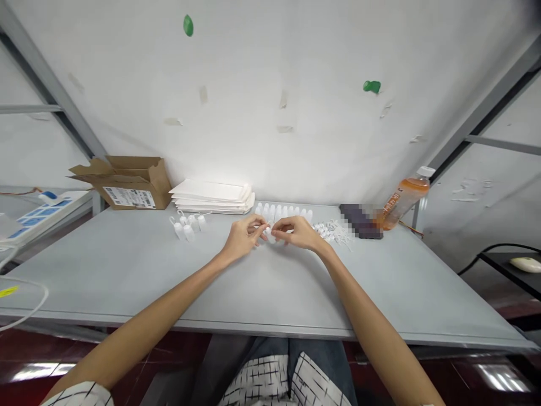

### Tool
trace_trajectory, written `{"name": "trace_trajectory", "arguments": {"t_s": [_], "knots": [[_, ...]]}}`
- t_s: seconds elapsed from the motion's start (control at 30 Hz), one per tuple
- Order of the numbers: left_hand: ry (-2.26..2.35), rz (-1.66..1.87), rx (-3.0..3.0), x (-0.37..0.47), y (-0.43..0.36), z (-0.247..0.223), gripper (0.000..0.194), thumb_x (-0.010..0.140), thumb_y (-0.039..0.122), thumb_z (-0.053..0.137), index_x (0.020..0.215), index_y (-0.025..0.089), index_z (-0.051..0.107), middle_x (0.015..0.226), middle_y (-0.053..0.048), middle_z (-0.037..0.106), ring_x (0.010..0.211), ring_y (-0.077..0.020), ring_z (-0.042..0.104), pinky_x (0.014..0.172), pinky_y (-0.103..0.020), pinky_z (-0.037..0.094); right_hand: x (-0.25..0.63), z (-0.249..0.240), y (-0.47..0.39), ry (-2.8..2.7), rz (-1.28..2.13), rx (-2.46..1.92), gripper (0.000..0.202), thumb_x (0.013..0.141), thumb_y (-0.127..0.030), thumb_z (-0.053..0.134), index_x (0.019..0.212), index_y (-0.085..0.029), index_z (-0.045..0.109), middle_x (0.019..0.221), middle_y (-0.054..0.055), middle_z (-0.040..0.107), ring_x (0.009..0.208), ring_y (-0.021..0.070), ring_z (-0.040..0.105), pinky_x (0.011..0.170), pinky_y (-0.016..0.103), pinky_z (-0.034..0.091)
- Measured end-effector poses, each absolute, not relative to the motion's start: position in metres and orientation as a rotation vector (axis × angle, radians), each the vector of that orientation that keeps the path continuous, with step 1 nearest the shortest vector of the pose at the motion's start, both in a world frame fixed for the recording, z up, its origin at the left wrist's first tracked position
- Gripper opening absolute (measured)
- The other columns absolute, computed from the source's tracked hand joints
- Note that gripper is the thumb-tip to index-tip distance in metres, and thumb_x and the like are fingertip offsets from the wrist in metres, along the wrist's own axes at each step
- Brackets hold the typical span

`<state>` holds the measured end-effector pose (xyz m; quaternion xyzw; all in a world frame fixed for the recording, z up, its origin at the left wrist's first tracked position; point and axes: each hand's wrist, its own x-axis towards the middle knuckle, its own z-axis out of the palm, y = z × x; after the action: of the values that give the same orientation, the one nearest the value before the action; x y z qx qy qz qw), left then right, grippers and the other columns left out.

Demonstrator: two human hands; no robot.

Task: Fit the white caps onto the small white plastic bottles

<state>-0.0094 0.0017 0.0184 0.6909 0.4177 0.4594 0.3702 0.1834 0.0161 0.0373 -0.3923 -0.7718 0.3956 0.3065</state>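
Observation:
Between the fingertips of both hands is a small white plastic bottle (269, 235), partly hidden by the fingers. My left hand (245, 235) is closed on it from the left side. From the right, the fingers of my right hand (298, 232) pinch near its top. Just behind the hands stands a row of small white bottles (284, 211). To the right of my right hand lies a pile of small white caps with thin straps (333, 232). Farther left, several white bottles with looped straps (189, 225) stand in a loose group.
A stack of white envelopes or sheets (211, 196) lies along the wall beside an open cardboard box (131, 183). On the right, an orange drink bottle (403, 200) leans by a dark blurred object (359, 220). A power strip (48, 214) is at far left. The grey table (270, 293) has its edge near me.

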Motion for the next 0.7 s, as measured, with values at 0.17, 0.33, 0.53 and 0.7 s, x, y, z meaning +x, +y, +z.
{"name": "trace_trajectory", "arguments": {"t_s": [0.17, 0.33, 0.53, 0.7], "knots": [[1.106, 1.244, 1.760, -0.005, 0.003, 0.017, 0.031, 0.081, 0.047, 0.063, 0.088, 0.017, 0.059, 0.082, -0.006, 0.069, 0.061, -0.0166, 0.068, 0.050, -0.024, 0.052, 0.180, 0.029, 0.019, -1.947, 1.158, -1.080, 0.015, 0.069, -0.025, 0.069, 0.080, -0.015, 0.067, 0.074, 0.002, 0.066, 0.064, 0.0158, 0.064, 0.052, 0.026, 0.053], [1.100, 1.219, 1.698, -0.003, 0.005, 0.010, 0.041, 0.076, 0.048, 0.068, 0.100, 0.015, 0.063, 0.093, -0.011, 0.071, 0.059, -0.0158, 0.066, 0.048, -0.026, 0.053, 0.177, 0.022, 0.021, -2.021, 1.155, -1.053, 0.008, 0.072, -0.020, 0.061, 0.072, -0.015, 0.067, 0.070, 0.001, 0.066, 0.061, 0.0140, 0.062, 0.056, 0.025, 0.053], [1.177, 1.085, 1.608, -0.005, 0.006, 0.003, 0.044, 0.074, 0.049, 0.071, 0.098, 0.012, 0.070, 0.077, -0.009, 0.072, 0.052, -0.0156, 0.063, 0.049, -0.028, 0.053, 0.181, 0.024, 0.022, -2.141, 0.966, -1.096, 0.014, 0.077, -0.021, 0.059, 0.077, -0.016, 0.072, 0.071, 0.002, 0.068, 0.061, 0.0124, 0.060, 0.054, 0.022, 0.047], [1.140, 1.037, 1.686, -0.004, 0.006, -0.001, 0.042, 0.074, 0.050, 0.069, 0.099, 0.016, 0.071, 0.103, -0.010, 0.071, 0.061, -0.0165, 0.067, 0.048, -0.025, 0.050, 0.186, 0.033, 0.020, -2.126, 0.912, -1.131, 0.019, 0.078, -0.015, 0.054, 0.078, -0.016, 0.072, 0.074, 0.003, 0.069, 0.060, 0.0119, 0.061, 0.054, 0.022, 0.045]]}}
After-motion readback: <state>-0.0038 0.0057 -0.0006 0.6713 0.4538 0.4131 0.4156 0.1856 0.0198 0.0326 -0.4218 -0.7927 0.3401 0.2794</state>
